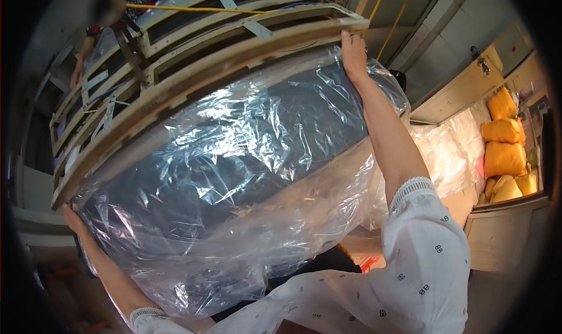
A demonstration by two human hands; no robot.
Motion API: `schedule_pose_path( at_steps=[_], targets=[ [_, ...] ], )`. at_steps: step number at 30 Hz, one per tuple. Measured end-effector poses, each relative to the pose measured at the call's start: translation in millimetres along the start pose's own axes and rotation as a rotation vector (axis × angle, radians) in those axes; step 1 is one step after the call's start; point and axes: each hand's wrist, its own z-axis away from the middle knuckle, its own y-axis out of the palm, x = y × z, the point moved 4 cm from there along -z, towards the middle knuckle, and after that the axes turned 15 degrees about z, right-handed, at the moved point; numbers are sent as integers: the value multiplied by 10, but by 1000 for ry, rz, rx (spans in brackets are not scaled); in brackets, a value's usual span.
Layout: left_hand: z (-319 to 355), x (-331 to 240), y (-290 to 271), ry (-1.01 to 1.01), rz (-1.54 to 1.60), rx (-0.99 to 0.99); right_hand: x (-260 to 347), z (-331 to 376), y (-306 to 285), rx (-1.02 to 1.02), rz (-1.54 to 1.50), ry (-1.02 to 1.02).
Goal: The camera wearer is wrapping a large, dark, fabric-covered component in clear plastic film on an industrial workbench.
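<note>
A large dark grey cushion wrapped in clear plastic film (pixel 234 158) fills the middle of the view, tilted up against a wooden frame (pixel 234 47). My right hand (pixel 353 53) grips the upper right corner of the wrapped cushion, just under the end of the frame. My left hand (pixel 75 220) holds the lower left corner, at the frame's other end. Loose plastic hangs down below the cushion over my white patterned sleeves.
Several more wooden frames (pixel 175 24) lean stacked behind the first. Another person (pixel 88 47) stands at the upper left behind them. Yellow sacks (pixel 504 152) sit on a wooden cabinet at the right. More clear plastic (pixel 451 152) is piled at the right.
</note>
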Motion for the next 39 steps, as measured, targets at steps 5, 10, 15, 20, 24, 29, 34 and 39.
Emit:
schedule_pose_path(
  at_steps=[5, 10, 15, 20, 24, 29, 34, 39],
  targets=[
    [344, -495, -312, 73, 157, -95, 129, 273, -358, 284, 391, -423],
    [229, -387, -1962, -113, 61, 21, 603, 930, -917, 969, -382, -227],
    [978, -1554, -919, 504, -702, 5, 1010, 1306, -1432, 1016, -490, -249],
    [3111, -4480, 1229, 37, 402, 663, 1191, 1517, -1728, 922, -490, -362],
    [4001, -5265, 1445, 557, 682, 691, 1536, 1762, -1989, 983, -485, -457],
    [4390, -4780, 1521, -108, 1049, 958, 1664, 1816, -2168, 1058, -335, -677],
    [4163, -3864, 689, 168, 634, 498, 1018, 2287, -1816, 1531, -139, -751],
    [3647, -2659, -1186, 214, 218, -67, 1065, 2734, -1810, 1692, 11, -712]
  ],
)
